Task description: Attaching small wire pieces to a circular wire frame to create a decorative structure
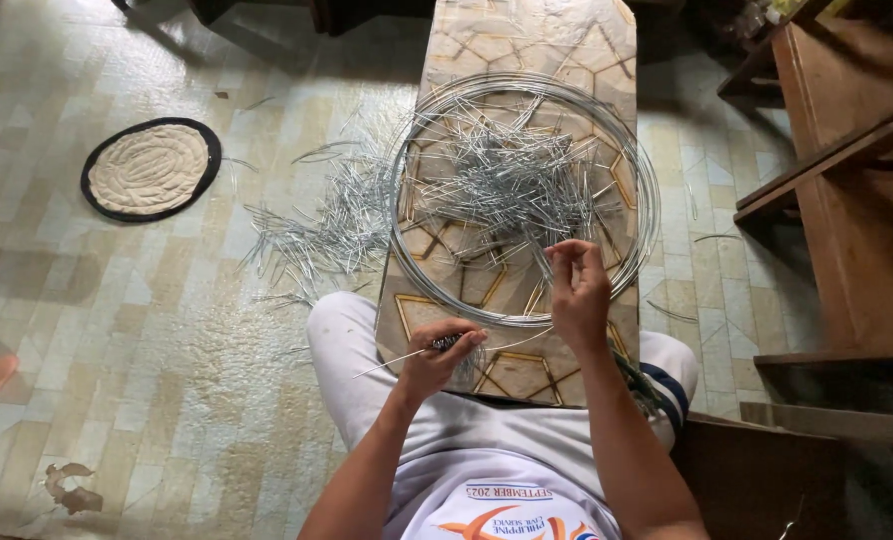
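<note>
— What were the hands doing at that moment?

— The left hand was closed around a small dark-handled tool, and a thin straight wire stuck out from that grip toward the left, over the person's knee. The right hand was raised a little above the board, its fingertips pinched together. They may have held a bit of wire, but it was too fine to tell.

— Where was the wire they were working with?

— Mostly on the board. A large coil of silvery wire lay flat on it, and inside that ring sat a loose pile of short cut wire pieces. The right hand hovered just over the near edge of the coil.

— Did any of it land off the board?

— Yes. A second heap of cut pieces lay on the tiled floor, just beside the board's left edge, with a few stray bits scattered further out.

— What was the board resting on?

— Its near end lay across the person's lap, between the knees in white trousers; the far end ran away from them.

— Anything else around?

— A round woven mat with a dark rim lay on the floor well to the left, and brown wooden furniture stood at the right.
</note>
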